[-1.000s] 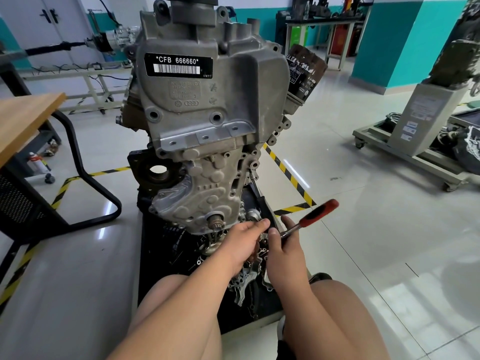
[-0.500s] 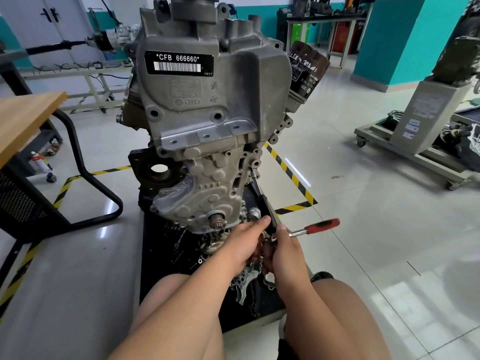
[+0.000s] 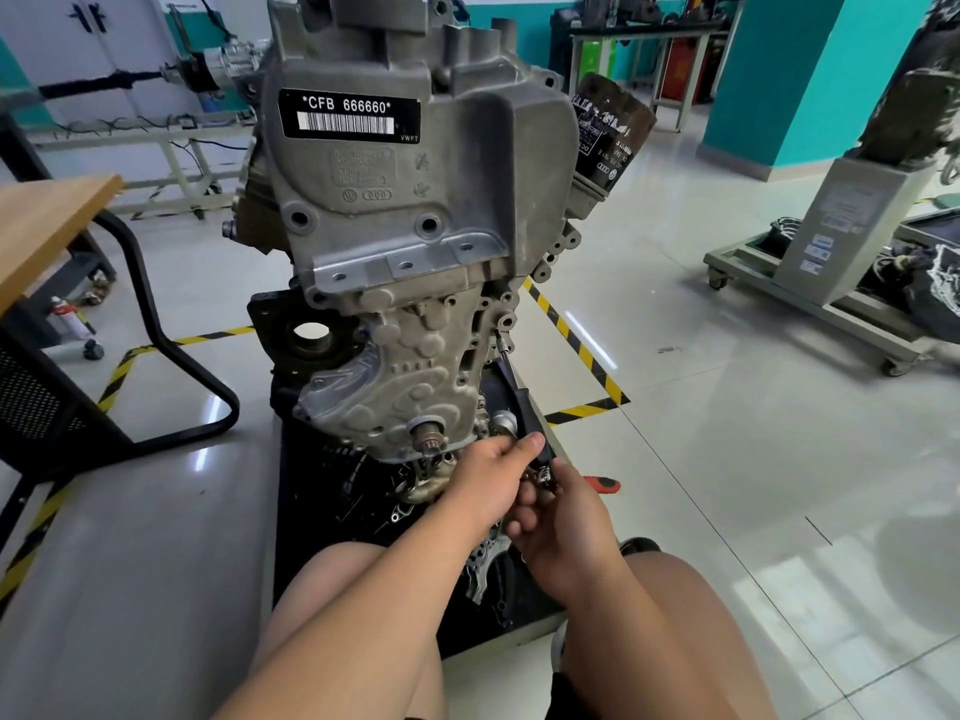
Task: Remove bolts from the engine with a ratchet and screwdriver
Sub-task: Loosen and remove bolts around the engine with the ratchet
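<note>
The grey engine stands upright on a black mat in front of me. A black-handled screwdriver slants up along the engine's lower right edge, its tip at a bolt. My left hand grips the bottom of that handle, thumb against it. My right hand sits just beside and below, holding the ratchet. Only the ratchet's red handle end and its metal head by my fingers show. The rest is hidden behind my right hand.
A black oil filter juts from the engine's upper right. Loose metal parts lie on the black mat. A wooden table with a black tube frame stands left. Striped floor tape and a wheeled equipment cart are right.
The ratchet's red handle has swung downward from pointing up-right to lying low behind my right hand. Both hands stayed at the foot of the screwdriver.
</note>
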Demonstrator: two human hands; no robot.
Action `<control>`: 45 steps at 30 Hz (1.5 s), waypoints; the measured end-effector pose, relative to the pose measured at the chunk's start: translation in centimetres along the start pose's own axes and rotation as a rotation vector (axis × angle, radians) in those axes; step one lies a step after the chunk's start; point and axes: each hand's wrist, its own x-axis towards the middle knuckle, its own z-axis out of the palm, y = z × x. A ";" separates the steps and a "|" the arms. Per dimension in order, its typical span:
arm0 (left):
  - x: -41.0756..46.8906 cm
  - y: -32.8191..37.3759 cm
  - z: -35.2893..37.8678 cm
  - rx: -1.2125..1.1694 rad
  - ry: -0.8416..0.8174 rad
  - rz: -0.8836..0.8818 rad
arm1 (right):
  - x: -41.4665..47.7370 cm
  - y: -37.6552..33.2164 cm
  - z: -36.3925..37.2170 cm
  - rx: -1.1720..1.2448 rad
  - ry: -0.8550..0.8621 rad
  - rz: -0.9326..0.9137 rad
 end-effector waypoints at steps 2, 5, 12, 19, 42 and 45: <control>0.1 0.0 0.2 0.009 0.005 0.018 | 0.0 0.0 -0.1 0.047 0.023 -0.004; 0.3 -0.1 0.5 0.032 0.034 0.038 | -0.1 0.0 -0.6 -0.070 0.090 -0.102; 0.4 0.2 0.7 0.111 0.072 0.105 | -0.8 0.7 -0.7 -0.515 0.275 -0.572; 0.1 0.3 0.3 0.041 0.080 0.113 | -0.7 1.1 -0.6 -1.082 0.247 -0.787; -1.0 1.1 0.4 0.012 -0.044 -0.058 | -0.3 -0.6 0.3 0.078 -0.160 0.035; -0.9 1.0 0.4 0.003 -0.054 -0.059 | 0.1 -0.4 0.2 0.039 -0.127 -0.005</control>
